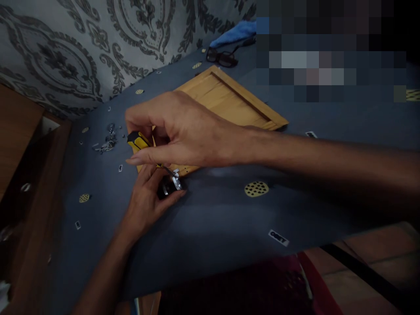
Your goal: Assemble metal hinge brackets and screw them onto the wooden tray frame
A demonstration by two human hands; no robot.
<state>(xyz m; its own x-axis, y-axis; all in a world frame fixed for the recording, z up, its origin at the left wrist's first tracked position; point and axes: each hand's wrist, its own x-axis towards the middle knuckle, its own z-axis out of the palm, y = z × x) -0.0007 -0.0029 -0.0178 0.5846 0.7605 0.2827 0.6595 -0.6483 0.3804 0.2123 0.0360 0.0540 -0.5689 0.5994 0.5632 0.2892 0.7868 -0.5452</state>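
Note:
My right hand (177,131) is closed around a screwdriver with a yellow and black handle (139,141); its shaft points down at a metal hinge (172,181). My left hand (149,197) pinches that hinge against the near corner of a wooden cabinet door panel (229,98). The panel lies flat on a dark blue patterned sheet (229,210). The screwdriver tip is hidden between my fingers.
A small pile of metal screws and fittings (106,141) lies left of the panel. Black glasses (223,57) and a blue cloth (236,33) sit at the far edge. A patterned wall is behind. Wooden furniture (19,153) stands on the left.

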